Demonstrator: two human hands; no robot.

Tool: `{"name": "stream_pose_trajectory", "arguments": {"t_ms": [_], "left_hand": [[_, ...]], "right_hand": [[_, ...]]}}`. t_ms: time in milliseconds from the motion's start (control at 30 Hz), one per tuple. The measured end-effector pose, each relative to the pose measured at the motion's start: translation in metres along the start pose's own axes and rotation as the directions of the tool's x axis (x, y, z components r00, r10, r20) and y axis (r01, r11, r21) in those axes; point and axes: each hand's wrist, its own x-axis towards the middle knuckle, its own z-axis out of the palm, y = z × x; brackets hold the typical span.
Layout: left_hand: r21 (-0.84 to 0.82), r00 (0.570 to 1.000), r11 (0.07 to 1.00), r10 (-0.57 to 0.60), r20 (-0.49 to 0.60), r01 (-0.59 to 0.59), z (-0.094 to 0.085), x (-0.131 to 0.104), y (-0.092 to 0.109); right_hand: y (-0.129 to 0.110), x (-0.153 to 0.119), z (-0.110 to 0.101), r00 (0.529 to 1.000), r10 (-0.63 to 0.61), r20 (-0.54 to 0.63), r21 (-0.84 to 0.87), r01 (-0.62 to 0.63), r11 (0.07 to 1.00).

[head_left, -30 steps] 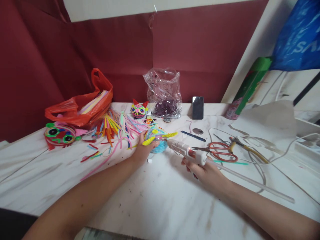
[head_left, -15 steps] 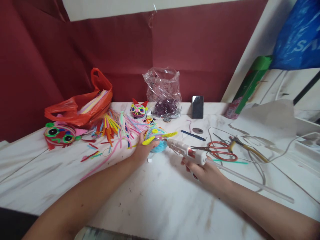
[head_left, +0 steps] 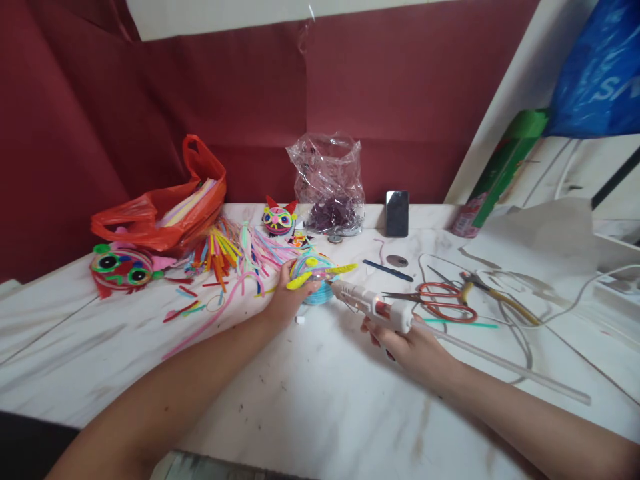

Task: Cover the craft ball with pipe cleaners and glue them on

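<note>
My left hand [head_left: 289, 293] is wrapped round the left side of a round blue and multicoloured craft piece [head_left: 320, 293] on the table. Yellow strips [head_left: 341, 269] stick out across its front. In my right hand [head_left: 400, 340] is a white glue gun [head_left: 367, 301], gripped by its handle. Its nozzle points left, at the right side of the craft piece; whether the two touch is too small to tell. A long clear glue stick [head_left: 515, 370] extends from the back of the gun over my right wrist.
Orange-handled scissors [head_left: 447, 303] and pliers [head_left: 505, 301] lie right among cables. Fuzzy strips [head_left: 220, 250], a red bag [head_left: 145, 217] and a finished-looking face ornament [head_left: 123, 268] are left. Behind are a clear bag [head_left: 333, 193] and a phone [head_left: 397, 215].
The glue gun's nozzle has shifted very slightly left relative to the craft piece. The whole view has moved a little, and both hands keep their hold.
</note>
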Motion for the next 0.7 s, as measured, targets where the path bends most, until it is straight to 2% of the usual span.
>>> {"name": "stream_pose_trajectory", "arguments": {"t_ms": [367,700], "left_hand": [[-0.020,1.000,1.000,0.004,-0.005,-0.004,0.0000,0.0014,-0.0011],[0.006,1.000,1.000,0.011,-0.002,-0.011,0.0011,-0.0009,0.0027]], "right_hand": [[-0.0041,0.0012,-0.0003,0.999,-0.036,-0.028,0.006,0.036,0.999],[-0.0050,0.0013,0.0006,0.998,0.017,-0.057,0.015,-0.016,1.000]]}}
